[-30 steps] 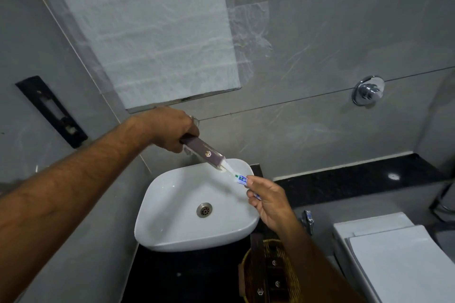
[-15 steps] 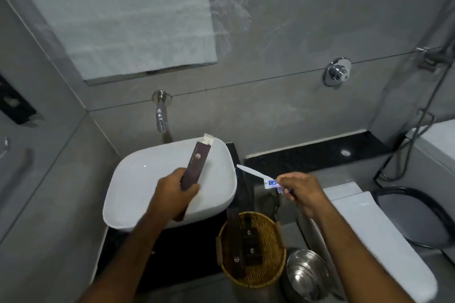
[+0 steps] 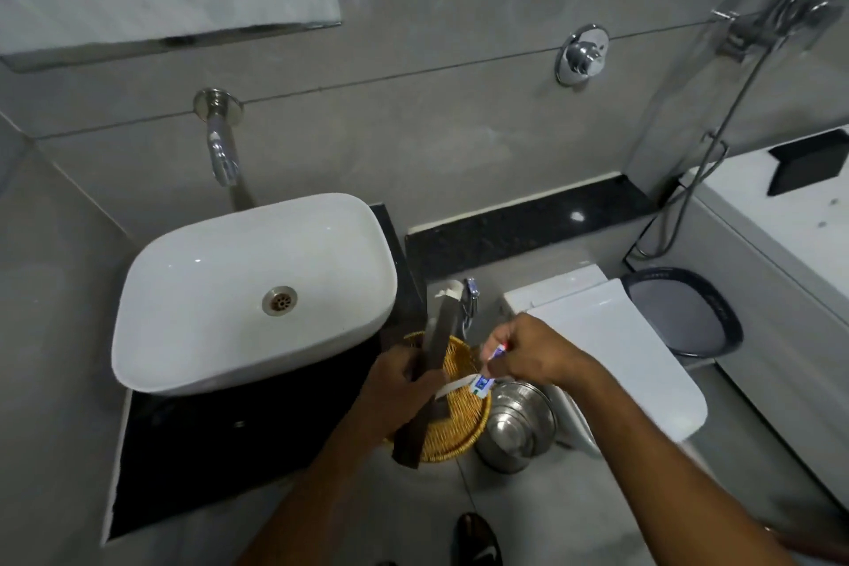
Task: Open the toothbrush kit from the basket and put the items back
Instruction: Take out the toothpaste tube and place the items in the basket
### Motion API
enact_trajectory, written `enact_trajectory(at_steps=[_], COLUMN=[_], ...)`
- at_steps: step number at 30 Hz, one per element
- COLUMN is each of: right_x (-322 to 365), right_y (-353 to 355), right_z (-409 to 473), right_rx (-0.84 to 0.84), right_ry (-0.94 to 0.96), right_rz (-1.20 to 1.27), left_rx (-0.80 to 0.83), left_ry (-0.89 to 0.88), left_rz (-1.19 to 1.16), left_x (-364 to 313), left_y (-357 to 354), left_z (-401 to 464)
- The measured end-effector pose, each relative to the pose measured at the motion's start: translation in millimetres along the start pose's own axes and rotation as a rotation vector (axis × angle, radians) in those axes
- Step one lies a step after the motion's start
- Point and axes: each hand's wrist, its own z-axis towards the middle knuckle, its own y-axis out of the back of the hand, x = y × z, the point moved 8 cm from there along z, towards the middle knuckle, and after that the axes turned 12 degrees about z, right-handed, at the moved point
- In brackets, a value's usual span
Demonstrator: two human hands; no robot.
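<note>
My left hand (image 3: 399,386) grips a long dark brown toothbrush kit box (image 3: 442,335), tilted up with its white open flap at the top. My right hand (image 3: 528,352) pinches a small white toothpaste tube (image 3: 468,385) with a blue label, its tip pointing left toward the box. Both hands hover over a round wicker basket (image 3: 459,427) at the right edge of the black counter. My left hand hides most of the basket's inside.
A white basin (image 3: 183,313) sits on the black counter (image 3: 206,450) to the left, under a wall tap (image 3: 223,152). A steel pot (image 3: 517,421) stands right of the basket, beside the white toilet lid (image 3: 620,349). A dark bin (image 3: 684,313) is farther right.
Both hands came down and together from over the basin to above the basket. The tube, held out to the right before, now lies close to the box. The view tilted downward.
</note>
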Motion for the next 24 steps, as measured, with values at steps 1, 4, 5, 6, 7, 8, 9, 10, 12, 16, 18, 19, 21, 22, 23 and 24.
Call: enact_trajectory(at_steps=[1,4,5,6,7,8,9,10,12,16,18,19,21,22,23,24], right_x=[6,27,32,35,37,38,38,38,37,27,21,19,15,15,17,19], right_y=[-5,-14,-14,-14,-13,-12,-11,-12,-13,-15,-16,-14,-2,8,14,17], right_z=[2,7,8,9,10,9,9,8,6,7,7,8,11,11,8,3], right_rx=[0.051,0.169,0.181,0.185,0.188,0.194,0.202,0.213,0.238,0.262,0.247,0.217,0.023,-0.119,-0.255,-0.342], right_ry=[-0.001,0.012,0.015,0.015,0.011,0.006,0.002,0.003,0.011,-0.026,-0.076,-0.089,-0.051,-0.008,0.038,0.072], right_rz=[0.002,0.006,0.003,0.011,0.033,0.063,0.094,0.126,0.2,0.345,0.373,0.364,0.242,0.179,0.169,0.215], left_rx=[0.092,0.31,0.348,0.372,0.382,0.384,0.383,0.38,0.361,0.354,0.361,0.356,0.318,0.286,0.246,0.205], left_ry=[0.01,0.035,0.019,0.003,-0.007,-0.011,-0.014,-0.021,-0.043,-0.059,-0.057,-0.049,-0.02,-0.009,-0.006,-0.008], left_rz=[-0.057,-0.218,-0.253,-0.297,-0.347,-0.398,-0.442,-0.47,-0.483,-0.464,-0.456,-0.449,-0.431,-0.409,-0.368,-0.309], left_x=[-5,-15,-18,-21,-21,-20,-19,-19,-20,-19,-16,-14,-11,-11,-11,-12], left_y=[-10,-32,-34,-36,-36,-35,-34,-33,-32,-34,-35,-35,-31,-29,-26,-24], left_z=[1,3,4,4,4,5,6,6,7,5,4,4,4,5,6,7])
